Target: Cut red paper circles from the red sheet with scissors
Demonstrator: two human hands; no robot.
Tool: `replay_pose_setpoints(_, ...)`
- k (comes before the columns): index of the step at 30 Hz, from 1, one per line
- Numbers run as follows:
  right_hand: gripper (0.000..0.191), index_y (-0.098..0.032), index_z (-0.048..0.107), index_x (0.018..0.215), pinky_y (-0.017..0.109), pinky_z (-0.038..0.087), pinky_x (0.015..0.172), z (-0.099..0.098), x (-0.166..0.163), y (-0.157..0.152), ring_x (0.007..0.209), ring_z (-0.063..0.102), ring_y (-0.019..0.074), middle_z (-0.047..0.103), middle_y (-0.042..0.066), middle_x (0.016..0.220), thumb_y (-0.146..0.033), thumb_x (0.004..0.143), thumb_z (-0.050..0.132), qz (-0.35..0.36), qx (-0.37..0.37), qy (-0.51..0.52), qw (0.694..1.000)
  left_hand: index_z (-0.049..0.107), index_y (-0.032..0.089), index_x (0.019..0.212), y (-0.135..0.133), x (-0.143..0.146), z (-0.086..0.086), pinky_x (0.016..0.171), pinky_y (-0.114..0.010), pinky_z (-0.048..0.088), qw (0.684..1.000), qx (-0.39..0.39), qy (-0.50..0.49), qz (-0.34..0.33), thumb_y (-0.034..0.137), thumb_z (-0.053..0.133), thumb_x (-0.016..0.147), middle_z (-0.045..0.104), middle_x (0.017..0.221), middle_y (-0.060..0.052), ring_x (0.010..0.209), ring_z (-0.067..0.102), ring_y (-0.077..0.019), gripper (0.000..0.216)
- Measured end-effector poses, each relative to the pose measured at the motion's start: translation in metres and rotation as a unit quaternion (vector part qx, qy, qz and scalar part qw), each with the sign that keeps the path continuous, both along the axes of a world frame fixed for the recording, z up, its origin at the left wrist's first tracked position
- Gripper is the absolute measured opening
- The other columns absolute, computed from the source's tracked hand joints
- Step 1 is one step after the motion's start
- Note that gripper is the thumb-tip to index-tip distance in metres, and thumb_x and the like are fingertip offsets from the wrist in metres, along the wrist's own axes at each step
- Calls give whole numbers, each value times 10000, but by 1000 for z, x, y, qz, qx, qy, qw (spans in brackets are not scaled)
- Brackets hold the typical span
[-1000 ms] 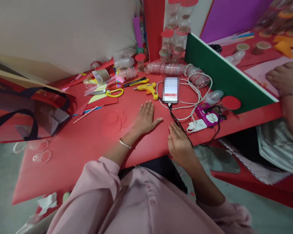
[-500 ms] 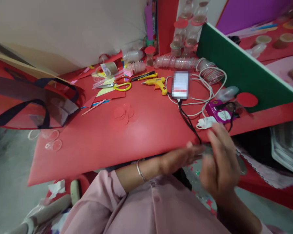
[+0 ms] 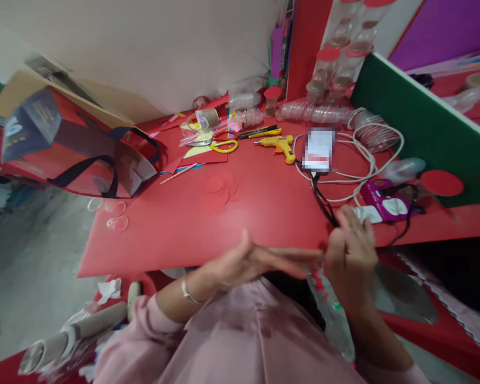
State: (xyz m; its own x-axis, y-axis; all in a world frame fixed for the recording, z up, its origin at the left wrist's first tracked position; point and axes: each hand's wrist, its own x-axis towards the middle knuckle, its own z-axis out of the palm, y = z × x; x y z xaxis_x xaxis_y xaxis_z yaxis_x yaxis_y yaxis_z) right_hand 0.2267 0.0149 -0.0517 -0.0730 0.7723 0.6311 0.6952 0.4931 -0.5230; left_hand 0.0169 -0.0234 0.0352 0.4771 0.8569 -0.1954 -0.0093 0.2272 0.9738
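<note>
My left hand (image 3: 250, 261) is held over the table's front edge, fingers stretched out to the right and thumb raised. It holds nothing. To its right is my right hand (image 3: 352, 261), upright with loosely bent fingers and slightly blurred; I see no object in it. The fingertips of my left hand come close to my right hand; whether they touch I cannot tell. Beyond my right hand lie a white plug (image 3: 368, 214) and a black cord (image 3: 324, 200). Thin red discs (image 3: 220, 186) are spread on the red table (image 3: 176, 229), beyond my left hand.
At the back lie a yellow glue gun (image 3: 280, 145), scissors (image 3: 224, 145), a cutter (image 3: 260, 132) and stacked clear plastic cups (image 3: 316, 113). A phone (image 3: 319, 152), white cable (image 3: 370, 170) and purple box (image 3: 388, 200) sit right, before a green board (image 3: 416, 128). A bag (image 3: 76, 149) stands left.
The view has shifted, so the table's things appear further right. My left hand has turned, with its thumb now up and fingers spread. My right hand's fingers look more bent.
</note>
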Motion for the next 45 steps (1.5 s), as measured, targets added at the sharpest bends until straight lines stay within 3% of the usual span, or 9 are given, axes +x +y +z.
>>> replay_pose_setpoints(2,431,-227,631,1444,581,396,1223,23,-26,12,1318,658,293,731,128,1350,-217,1020,549,73,11,11,997,683,235,1381,1,-65,-15,1088,-541,531,981,125,137,63,738,36,997,718,1357,-163,1265,688,-311,905)
replay_pose_setpoints(6,349,-258,734,1298,476,517,1131,54,-91,45,1311,655,289,692,95,1422,-281,953,682,311,-174,-31,934,590,216,1443,31,-161,-56,1230,-669,299,833,232,430,258,785,710,768,476,1609,-221,1542,363,-430,891)
replay_pose_setpoints(11,330,-235,773,1197,484,531,1070,37,-165,132,1102,735,275,781,105,1199,-183,875,727,303,-353,51,884,384,169,1592,68,-196,-103,1220,-715,246,733,267,577,242,772,805,665,281,1697,-283,1581,249,-466,1183)
replay_pose_setpoints(17,319,-196,721,1187,421,527,1084,19,-199,177,1201,681,196,720,106,1318,-130,880,665,222,-519,328,757,310,182,1626,71,-195,-114,1239,-719,191,733,267,578,237,768,749,739,398,1646,-271,1553,337,-442,1151)
replay_pose_setpoints(25,165,-186,711,1044,431,564,1067,21,-200,162,1022,741,180,763,68,1069,-162,880,715,218,-626,395,636,434,207,1551,73,-178,-115,1255,-618,282,771,314,522,187,654,633,916,553,1543,-211,1501,457,-361,802)
replay_pose_setpoints(28,190,-183,710,1069,430,583,1047,14,-200,161,1048,744,196,768,86,1093,-182,879,723,236,-622,390,637,487,215,1513,73,-176,-115,1248,-622,299,770,311,520,199,674,634,903,575,1509,-205,1469,492,-370,777)
replay_pose_setpoints(34,306,-206,731,1185,468,570,1059,19,-179,164,1156,704,239,751,98,1199,-281,889,744,230,-534,307,754,417,194,1571,70,-176,-111,1215,-615,359,767,330,507,215,830,691,729,459,1601,-250,1520,401,-422,1091)
replay_pose_setpoints(38,309,-227,736,1198,472,590,1028,28,-168,164,1213,673,255,726,100,1294,-338,909,737,248,-551,313,733,355,214,1616,71,-175,-110,1269,-649,235,763,344,523,164,829,707,716,441,1634,-229,1543,369,-420,1146)
replay_pose_setpoints(45,308,-237,748,1193,411,593,1029,11,-183,156,1183,688,228,723,85,1299,-376,918,744,304,-577,339,678,373,222,1605,72,-171,-112,1268,-602,300,778,343,502,156,640,688,889,517,1593,-186,1515,440,-352,887)
